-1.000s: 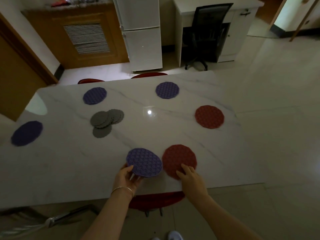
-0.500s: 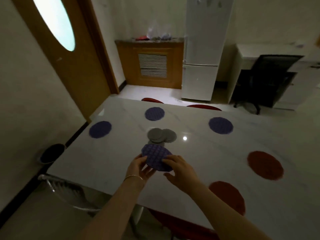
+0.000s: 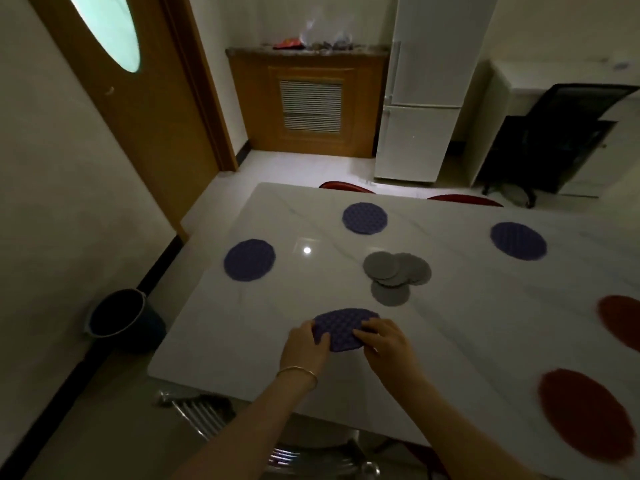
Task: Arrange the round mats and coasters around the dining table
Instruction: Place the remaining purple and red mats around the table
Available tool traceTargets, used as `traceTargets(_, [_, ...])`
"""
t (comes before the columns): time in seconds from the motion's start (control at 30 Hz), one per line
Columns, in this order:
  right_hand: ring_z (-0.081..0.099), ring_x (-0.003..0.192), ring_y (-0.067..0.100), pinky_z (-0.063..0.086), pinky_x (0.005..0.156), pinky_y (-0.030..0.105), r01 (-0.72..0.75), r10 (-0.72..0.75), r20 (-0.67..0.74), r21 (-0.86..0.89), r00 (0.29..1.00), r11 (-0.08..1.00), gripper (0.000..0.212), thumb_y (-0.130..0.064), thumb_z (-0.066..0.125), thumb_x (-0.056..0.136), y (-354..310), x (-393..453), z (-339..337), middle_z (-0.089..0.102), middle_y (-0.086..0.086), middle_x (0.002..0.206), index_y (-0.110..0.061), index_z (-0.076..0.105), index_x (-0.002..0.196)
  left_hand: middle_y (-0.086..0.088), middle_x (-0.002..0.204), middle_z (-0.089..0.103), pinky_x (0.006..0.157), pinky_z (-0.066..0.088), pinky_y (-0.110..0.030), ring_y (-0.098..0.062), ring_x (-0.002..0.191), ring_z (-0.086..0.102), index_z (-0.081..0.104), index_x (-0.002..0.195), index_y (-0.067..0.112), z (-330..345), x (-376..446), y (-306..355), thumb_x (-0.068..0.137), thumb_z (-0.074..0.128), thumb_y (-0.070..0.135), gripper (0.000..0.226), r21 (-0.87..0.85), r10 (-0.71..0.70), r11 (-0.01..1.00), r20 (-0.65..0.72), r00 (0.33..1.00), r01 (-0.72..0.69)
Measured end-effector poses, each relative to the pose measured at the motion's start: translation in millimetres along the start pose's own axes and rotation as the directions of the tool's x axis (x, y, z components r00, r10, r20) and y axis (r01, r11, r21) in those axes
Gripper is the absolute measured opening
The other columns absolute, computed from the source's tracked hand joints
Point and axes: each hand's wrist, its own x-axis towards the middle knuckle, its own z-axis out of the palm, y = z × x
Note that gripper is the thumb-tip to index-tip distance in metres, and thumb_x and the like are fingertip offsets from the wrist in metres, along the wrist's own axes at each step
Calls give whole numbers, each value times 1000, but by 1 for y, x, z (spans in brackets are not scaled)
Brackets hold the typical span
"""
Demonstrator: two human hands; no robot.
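Dim room, white marble table (image 3: 450,341) filling the floor between the wooden door and the fridge, and both hands are down at its near edge. Left hand (image 3: 303,351) and right hand (image 3: 389,344) have a purple mat (image 3: 343,327) between them, one on each side. The mat lies just beyond the fingers, toward the table's middle, and it looks low and nearly flat, either on the marble or a whisker off it; I can't tell which from here. Left fingers curl over the near-left rim, thumb on top, pinching the edge. Right fingers are bunched together and pressing on the near-right rim. Neither hand is nearer; it's an even two-handed hold, so I'd guess the set-down needs little more than letting go.

The mat itself is round, so no long axis to line up, with a bumpy, honeycomb-like weave; thin and floppy, I'd judge.

Around the table: three more purple mats sit placed, one at the left end (image 3: 249,259), two along the far side (image 3: 364,218) (image 3: 518,240). Two red mats (image 3: 620,320) (image 3: 585,414) lie toward the right. A loose pile of grey coasters (image 3: 396,275) waits in the middle, just beyond the held mat, not yet dealt out
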Motion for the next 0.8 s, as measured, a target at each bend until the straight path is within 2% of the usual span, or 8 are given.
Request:
traceTargets(0.07, [68, 81, 31, 59, 65, 34, -37, 37, 29, -14, 999, 999, 38, 3, 87, 54, -8, -8, 19, 72, 12, 91, -8, 76, 88, -12, 131, 47, 93, 47, -37, -29, 116, 50, 38, 142, 20, -5, 10, -20, 91, 47, 51, 60, 236, 98, 965, 94, 991, -118])
traceTargets(0.13, [68, 80, 28, 58, 65, 32, -83, 84, 65, -18, 994, 996, 38, -1, 88, 54, -14, -16, 34, 72, 10, 91, -10, 76, 89, -11, 132, 42, 94, 45, -36, -29, 121, 43, 31, 145, 22, -6, 20, -34, 89, 44, 59, 69, 334, 125, 925, 180, 976, -180])
traceTargets(0.4, [68, 76, 32, 57, 64, 34, -246, 244, 152, -11, 958, 969, 38, 4, 88, 47, -17, -44, 61, 71, 15, 89, -7, 76, 82, -15, 140, 33, 101, 39, -39, -32, 128, 34, 14, 151, 23, 10, 29, -62, 84, 49, 64, 86, 389, 131, 868, 421, 898, -309])
traceTargets(0.53, [68, 73, 32, 57, 61, 32, -263, 263, 179, -21, 948, 965, 39, 3, 89, 44, -14, -51, 63, 71, 15, 87, -7, 77, 79, -15, 140, 34, 100, 38, -38, -32, 128, 32, 11, 151, 23, 14, 23, -67, 84, 48, 65, 87, 435, 151, 827, 439, 886, -356])
traceTargets(0.63, [69, 71, 33, 58, 56, 33, -228, 232, 239, -45, 943, 973, 37, 0, 91, 43, -16, -55, 65, 71, 15, 85, -10, 77, 76, -15, 140, 33, 97, 38, -43, -35, 127, 29, 19, 148, 23, 14, 19, -70, 83, 44, 66, 83, 622, 200, 668, 378, 904, -408])
traceTargets(0.7, [64, 96, 36, 58, 73, 38, -257, 269, 343, -80, 900, 963, 31, -4, 81, 62, -19, -57, 68, 66, 17, 109, -12, 76, 92, -16, 147, 26, 103, 34, -48, -38, 132, 24, 18, 149, 24, 16, 17, -76, 84, 43, 63, 79, 668, 232, 594, 390, 891, -447])
traceTargets(0.77, [44, 124, 31, 45, 97, 37, -294, 332, 455, -154, 826, 943, 37, -14, 60, 84, -18, -64, 74, 44, 10, 140, -16, 62, 121, -16, 157, 7, 114, 17, -54, -40, 141, 9, 11, 151, 26, 19, 15, -85, 88, 39, 58, 77, 659, 257, 549, 452, 854, -513])
traceTargets(0.8, [38, 129, 27, 41, 101, 36, -299, 348, 479, -179, 806, 937, 41, -19, 54, 88, -18, -67, 75, 35, 7, 147, -18, 55, 129, -16, 160, -2, 117, 7, -54, -39, 144, 1, 8, 152, 27, 20, 14, -89, 90, 37, 56, 74, 649, 278, 524, 481, 831, -551])
